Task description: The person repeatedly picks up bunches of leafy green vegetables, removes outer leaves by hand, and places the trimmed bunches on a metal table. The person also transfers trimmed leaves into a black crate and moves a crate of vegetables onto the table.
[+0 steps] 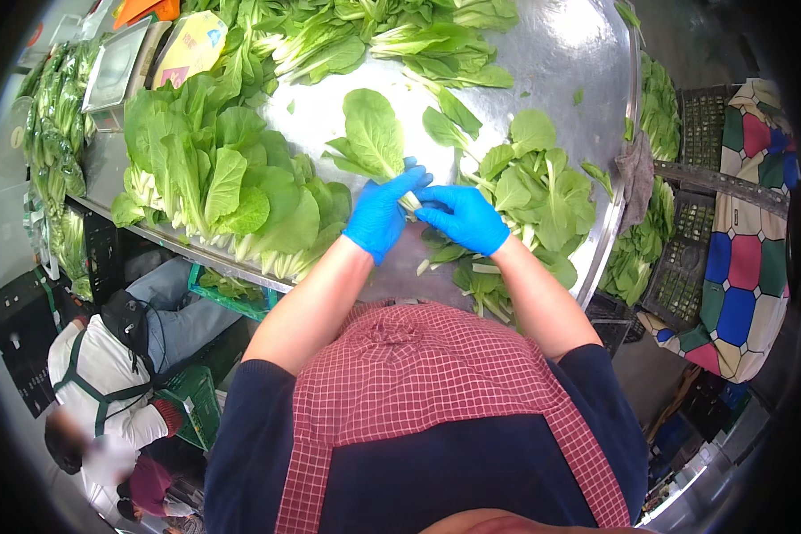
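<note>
Above a metal table (554,87), my left hand (382,217) in a blue glove grips a small bunch of leafy greens (374,130), leaves pointing away from me. My right hand (464,217), gloved the same, has its fingertips at the pale stem end beside the left fingers. Whether it pinches a stem is hard to see. Loose leaves and trimmings (541,193) lie under and to the right of my right hand. Left of my left hand is a large pile of greens (233,180), stems towards me.
More greens (387,40) are heaped at the table's far side. A scale (117,67) stands at the far left near bagged greens (53,147). A grey rag (634,177) hangs on the right edge, near black crates (687,247). A person (107,374) is at lower left by a green crate (197,407).
</note>
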Motion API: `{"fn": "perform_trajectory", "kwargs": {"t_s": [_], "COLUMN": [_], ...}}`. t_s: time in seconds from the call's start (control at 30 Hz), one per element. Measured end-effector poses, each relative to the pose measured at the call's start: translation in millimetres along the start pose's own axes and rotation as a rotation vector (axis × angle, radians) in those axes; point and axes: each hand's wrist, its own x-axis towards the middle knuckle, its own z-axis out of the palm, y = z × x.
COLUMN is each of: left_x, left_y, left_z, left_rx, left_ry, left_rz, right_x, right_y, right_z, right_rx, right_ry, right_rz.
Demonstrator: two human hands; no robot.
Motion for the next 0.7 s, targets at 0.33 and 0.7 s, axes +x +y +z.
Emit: {"fn": "perform_trajectory", "kwargs": {"t_s": [0.33, 0.7], "left_x": [5, 17], "left_y": [24, 17], "left_z": [-19, -34], "left_rx": [-0.162, -0.160], "left_ry": [0.279, 0.304], "left_rz": [0.102, 0.101], "right_x": [235, 147], "right_y": [0, -1], "right_z": [-29, -73], "right_rx": [-0.822, -0.905], "right_ry": [0.453, 0.171], "right_rz": [-0.283, -0.591]}}
